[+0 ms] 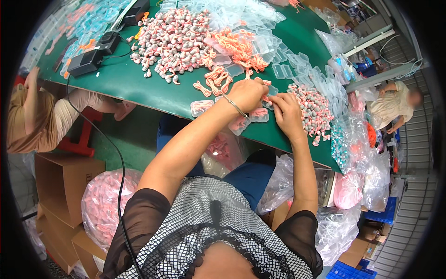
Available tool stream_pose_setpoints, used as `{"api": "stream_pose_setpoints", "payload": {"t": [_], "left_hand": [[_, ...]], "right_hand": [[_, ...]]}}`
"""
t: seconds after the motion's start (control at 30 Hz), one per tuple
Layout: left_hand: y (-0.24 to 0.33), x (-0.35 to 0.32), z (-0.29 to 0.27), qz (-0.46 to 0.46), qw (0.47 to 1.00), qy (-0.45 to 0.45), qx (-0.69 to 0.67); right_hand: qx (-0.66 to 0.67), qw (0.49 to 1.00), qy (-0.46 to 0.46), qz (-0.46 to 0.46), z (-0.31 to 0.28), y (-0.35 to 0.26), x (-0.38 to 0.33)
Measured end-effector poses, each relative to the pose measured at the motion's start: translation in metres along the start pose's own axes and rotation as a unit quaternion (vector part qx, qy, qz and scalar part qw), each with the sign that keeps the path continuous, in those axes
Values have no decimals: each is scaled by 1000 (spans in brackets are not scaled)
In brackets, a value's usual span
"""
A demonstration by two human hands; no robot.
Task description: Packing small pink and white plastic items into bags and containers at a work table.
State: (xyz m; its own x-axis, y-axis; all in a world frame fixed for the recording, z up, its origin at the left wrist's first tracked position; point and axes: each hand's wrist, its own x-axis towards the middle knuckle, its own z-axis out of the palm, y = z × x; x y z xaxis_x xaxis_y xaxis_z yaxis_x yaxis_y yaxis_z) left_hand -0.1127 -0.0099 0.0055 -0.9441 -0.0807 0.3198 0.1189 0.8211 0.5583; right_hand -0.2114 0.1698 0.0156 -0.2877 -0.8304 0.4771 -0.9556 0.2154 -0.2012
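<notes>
My left hand (pixel 248 96), with a bracelet at its wrist, is closed at the table edge. My right hand (pixel 287 111) is closed right beside it, thumb and fingers pinched together. A short bit of orange-pink cord (pixel 265 98) shows between the two hands; the fingers hide the rest of it. Below the hands lie small clear plastic cases (pixel 259 115) with pink-orange contents. Another filled case (pixel 201 108) sits to the left. Looped orange cord bundles (pixel 218 78) lie just beyond my left wrist.
A large heap of ribbed pink-and-grey pieces (pixel 174 39) covers the far table, with a smaller heap (pixel 313 109) at right. Clear empty cases (pixel 302 65) spread behind. A black cable (pixel 120 153) hangs at left, near cardboard boxes (pixel 69 181). Other people sit left and stand right.
</notes>
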Motion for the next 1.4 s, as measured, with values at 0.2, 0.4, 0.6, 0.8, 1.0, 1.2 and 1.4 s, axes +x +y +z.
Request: {"api": "stream_pose_setpoints", "payload": {"t": [0.2, 0.4, 0.6, 0.8, 1.0, 1.2, 1.4], "left_hand": [[0, 0, -1, 13, 1000, 14, -1], [0, 1, -2, 24, 1000, 9, 3], [1, 4, -1, -16, 999, -34, -13], [-2, 2, -2, -15, 999, -3, -41], [-5, 5, -2, 12, 999, -52, -9], [-3, 10, -1, 13, 999, -32, -3], [8, -3, -29, 99, 993, 47, -47]], "right_hand": [[-5, 1000, -7, 8, -4, -1, -2], [-129, 990, 11, 55, -2, 13, 18], [-87, 987, -45, 130, 6, 25, 21], [69, 994, -11, 88, 1, 23, 18], [69, 997, -32, 31, -13, -2, 5], [29, 1000, -3, 11, -1, 5, 8], [120, 991, 18, 53, -29, -22, 13]]}}
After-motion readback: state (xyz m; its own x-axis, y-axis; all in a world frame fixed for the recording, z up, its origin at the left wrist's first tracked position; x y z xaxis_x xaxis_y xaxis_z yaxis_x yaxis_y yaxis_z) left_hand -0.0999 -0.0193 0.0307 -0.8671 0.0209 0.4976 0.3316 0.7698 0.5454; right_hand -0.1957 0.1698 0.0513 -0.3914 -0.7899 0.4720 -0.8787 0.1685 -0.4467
